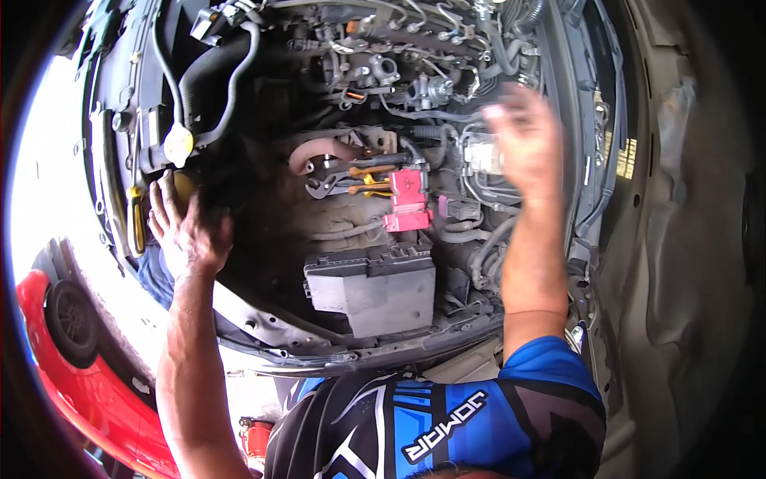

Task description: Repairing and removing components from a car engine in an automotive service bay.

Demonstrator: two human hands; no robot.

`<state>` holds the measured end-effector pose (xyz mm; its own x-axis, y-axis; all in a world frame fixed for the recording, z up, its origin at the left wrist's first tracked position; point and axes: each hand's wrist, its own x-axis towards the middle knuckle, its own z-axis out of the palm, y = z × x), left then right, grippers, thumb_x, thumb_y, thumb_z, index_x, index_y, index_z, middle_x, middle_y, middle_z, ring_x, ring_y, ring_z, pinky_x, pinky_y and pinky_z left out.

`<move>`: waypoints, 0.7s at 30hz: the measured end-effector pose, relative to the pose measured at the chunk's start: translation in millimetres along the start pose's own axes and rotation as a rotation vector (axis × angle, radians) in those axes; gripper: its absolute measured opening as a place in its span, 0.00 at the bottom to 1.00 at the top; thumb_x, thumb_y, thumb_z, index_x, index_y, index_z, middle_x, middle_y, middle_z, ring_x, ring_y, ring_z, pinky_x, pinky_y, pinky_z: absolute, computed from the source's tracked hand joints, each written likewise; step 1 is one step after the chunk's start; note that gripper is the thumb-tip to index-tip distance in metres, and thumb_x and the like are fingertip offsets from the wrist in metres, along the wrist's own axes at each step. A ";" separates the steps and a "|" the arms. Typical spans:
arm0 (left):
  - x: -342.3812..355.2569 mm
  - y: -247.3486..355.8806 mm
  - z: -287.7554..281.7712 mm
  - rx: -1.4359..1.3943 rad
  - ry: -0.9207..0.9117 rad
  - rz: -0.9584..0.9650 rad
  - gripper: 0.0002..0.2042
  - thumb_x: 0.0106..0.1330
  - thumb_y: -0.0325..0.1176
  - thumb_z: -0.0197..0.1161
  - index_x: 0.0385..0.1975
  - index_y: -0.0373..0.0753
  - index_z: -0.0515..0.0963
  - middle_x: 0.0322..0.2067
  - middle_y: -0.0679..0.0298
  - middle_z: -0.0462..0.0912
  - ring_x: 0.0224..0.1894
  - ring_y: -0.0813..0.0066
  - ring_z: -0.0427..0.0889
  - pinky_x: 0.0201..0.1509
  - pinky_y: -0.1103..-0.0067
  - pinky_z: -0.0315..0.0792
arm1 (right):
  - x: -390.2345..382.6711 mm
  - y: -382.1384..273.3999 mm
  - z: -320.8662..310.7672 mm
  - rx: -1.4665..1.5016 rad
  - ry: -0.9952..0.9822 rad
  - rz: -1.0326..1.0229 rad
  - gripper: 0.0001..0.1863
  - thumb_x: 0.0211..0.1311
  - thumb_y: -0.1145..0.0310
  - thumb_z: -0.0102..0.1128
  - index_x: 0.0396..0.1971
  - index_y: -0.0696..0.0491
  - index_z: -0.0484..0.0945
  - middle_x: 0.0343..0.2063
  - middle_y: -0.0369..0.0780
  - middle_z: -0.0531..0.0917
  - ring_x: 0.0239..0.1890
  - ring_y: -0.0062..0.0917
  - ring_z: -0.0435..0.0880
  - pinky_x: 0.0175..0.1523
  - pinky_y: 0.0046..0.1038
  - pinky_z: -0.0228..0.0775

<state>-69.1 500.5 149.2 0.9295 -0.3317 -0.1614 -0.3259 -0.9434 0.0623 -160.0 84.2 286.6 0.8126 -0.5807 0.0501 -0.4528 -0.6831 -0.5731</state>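
Note:
My left hand (190,231) rests with its fingers spread on the front edge of an open engine bay. Beside it lies a screwdriver with a yellow and black handle (136,223). A round yellow cap (179,147) sits just beyond the fingertips. Farther right, my right hand (528,144) is raised over the bay and smeared by motion, so its fingers cannot be made out. Close to it is a pale block with metal pipes (483,157). Between the hands, pliers with orange-yellow handles (371,185) and other tools lie next to a red plastic cover (408,198).
A grey lidded box (371,294) stands at the near side of the bay. The engine (415,88), with hoses and metal lines, fills the far side. A black hose (211,80) runs at the far left. A red car (104,407) stands outside on the left.

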 end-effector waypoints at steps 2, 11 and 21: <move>5.5 4.9 1.0 -0.019 0.033 0.037 0.28 0.57 0.47 0.67 0.58 0.46 0.77 0.74 0.51 0.51 0.76 0.46 0.46 0.74 0.48 0.48 | 1.9 -21.4 53.3 -0.257 -0.322 -0.121 0.27 0.58 0.62 0.72 0.55 0.59 0.76 0.48 0.47 0.84 0.42 0.32 0.86 0.48 0.34 0.79; 3.9 1.8 -0.3 -0.035 0.004 0.016 0.28 0.56 0.46 0.68 0.59 0.49 0.76 0.74 0.49 0.51 0.77 0.47 0.45 0.74 0.50 0.48 | 13.5 9.5 233.8 -0.736 -1.167 -0.308 0.25 0.52 0.63 0.70 0.49 0.59 0.78 0.47 0.51 0.84 0.53 0.42 0.83 0.57 0.39 0.76; 5.6 -3.5 -13.9 -0.095 -0.104 -0.008 0.28 0.59 0.50 0.66 0.59 0.48 0.75 0.75 0.53 0.49 0.77 0.48 0.42 0.75 0.49 0.46 | 4.2 -16.4 220.3 -0.701 -1.065 -0.241 0.19 0.56 0.67 0.63 0.49 0.54 0.80 0.48 0.47 0.85 0.54 0.41 0.82 0.56 0.40 0.76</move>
<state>-60.3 502.1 161.8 0.9072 -0.3280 -0.2635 -0.2965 -0.9428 0.1527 -68.2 190.6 116.0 0.6434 0.0032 -0.7655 -0.0865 -0.9933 -0.0769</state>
